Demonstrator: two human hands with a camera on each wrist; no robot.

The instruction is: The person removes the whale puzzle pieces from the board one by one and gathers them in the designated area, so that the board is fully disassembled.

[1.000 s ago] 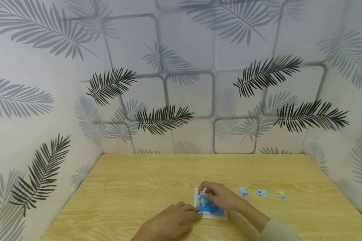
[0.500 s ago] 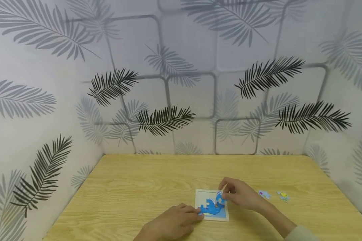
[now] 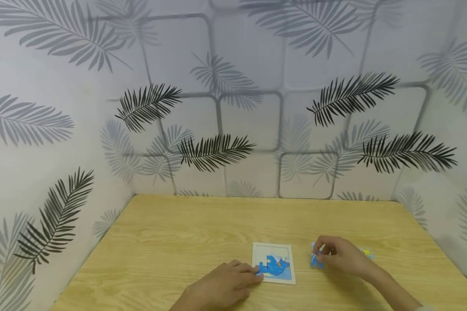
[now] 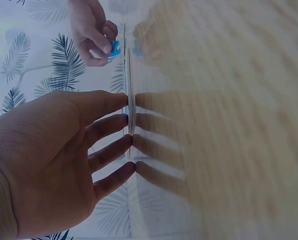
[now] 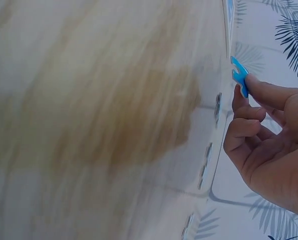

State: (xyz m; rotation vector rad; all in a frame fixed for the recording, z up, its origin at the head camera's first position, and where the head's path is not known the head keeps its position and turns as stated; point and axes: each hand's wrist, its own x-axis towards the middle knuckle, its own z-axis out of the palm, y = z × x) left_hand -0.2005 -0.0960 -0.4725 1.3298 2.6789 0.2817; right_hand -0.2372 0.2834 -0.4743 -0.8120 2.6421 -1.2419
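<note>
In the head view, a small white-framed jigsaw board (image 3: 261,254) lies on the table, with a blue animal picture filling its lower part and its upper part bare. My left hand (image 3: 227,285) touches the board's lower left edge with fairly straight fingers, seen from the palm side in the left wrist view. To the right of the board, my right hand (image 3: 344,258) pinches a blue jigsaw piece (image 5: 240,77) between thumb and forefinger, raised above the table in the right wrist view. Its other fingers are curled.
Loose jigsaw pieces lie in a row on the wooden table (image 3: 179,233) at the right. A yellow sun piece (image 3: 366,252) shows beyond my right hand; others are partly covered by it. A leaf-patterned wall (image 3: 249,121) stands behind the table.
My right hand has lifted a blue jigsaw piece away from the board and carried it right, over the row of loose pieces. My left hand stays on the board's edge.
</note>
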